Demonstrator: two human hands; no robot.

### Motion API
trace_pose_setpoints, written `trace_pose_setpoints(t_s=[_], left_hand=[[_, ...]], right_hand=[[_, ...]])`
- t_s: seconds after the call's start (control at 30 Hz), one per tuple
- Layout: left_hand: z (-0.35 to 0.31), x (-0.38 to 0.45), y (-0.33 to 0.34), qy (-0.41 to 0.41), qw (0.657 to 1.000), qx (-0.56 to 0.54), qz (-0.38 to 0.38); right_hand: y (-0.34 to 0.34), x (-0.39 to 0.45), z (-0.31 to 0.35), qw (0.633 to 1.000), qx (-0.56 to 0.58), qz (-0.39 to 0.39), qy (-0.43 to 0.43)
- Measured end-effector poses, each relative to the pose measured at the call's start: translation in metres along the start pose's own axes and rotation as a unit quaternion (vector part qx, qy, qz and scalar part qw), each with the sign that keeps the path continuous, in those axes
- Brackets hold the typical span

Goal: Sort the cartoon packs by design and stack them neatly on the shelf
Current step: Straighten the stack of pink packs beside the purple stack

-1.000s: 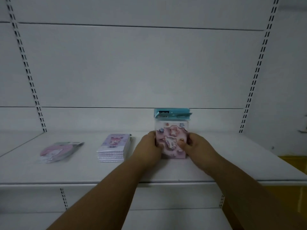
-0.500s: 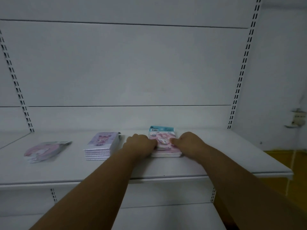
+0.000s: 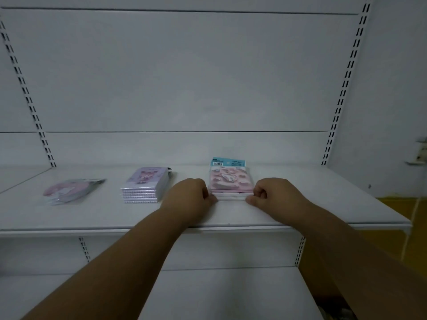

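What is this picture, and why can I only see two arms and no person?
The camera sits on the person's head and looks forward and down, so you see only their own arms reaching out. There is no machine here, just two bare hands. The left hand and the right hand have curled fingers at the two near corners of a pink stack of cartoon packs, which lies flat on a white shelf. Its top pack has a blue header card. Further left lies a purple stack of packs, and beyond that a round pink pack, a bit blurry. The person is sorting packs by their drawings.
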State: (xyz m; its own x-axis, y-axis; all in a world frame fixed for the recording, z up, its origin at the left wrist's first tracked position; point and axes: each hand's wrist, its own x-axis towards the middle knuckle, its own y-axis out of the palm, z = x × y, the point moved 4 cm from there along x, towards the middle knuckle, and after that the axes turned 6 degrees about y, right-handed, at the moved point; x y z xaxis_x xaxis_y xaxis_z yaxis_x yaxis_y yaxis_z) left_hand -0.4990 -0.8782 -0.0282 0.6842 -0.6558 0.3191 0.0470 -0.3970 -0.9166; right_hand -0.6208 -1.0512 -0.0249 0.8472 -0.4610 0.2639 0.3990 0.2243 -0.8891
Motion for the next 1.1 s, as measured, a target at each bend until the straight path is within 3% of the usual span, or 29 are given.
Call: trace_pose_setpoints(t_s=[0.8,1.1], left_hand=[[-0.001,0.005,0.007,0.052,0.998,0.032,-0.001],[0.0,0.004,0.005,0.065,0.997,0.007,-0.045]], right_hand=[[0.003,0.003,0.001,1.0,-0.019,0.014,-0.017],[-0.001,-0.005,0.002,0.995,-0.04,-0.075,-0.042]])
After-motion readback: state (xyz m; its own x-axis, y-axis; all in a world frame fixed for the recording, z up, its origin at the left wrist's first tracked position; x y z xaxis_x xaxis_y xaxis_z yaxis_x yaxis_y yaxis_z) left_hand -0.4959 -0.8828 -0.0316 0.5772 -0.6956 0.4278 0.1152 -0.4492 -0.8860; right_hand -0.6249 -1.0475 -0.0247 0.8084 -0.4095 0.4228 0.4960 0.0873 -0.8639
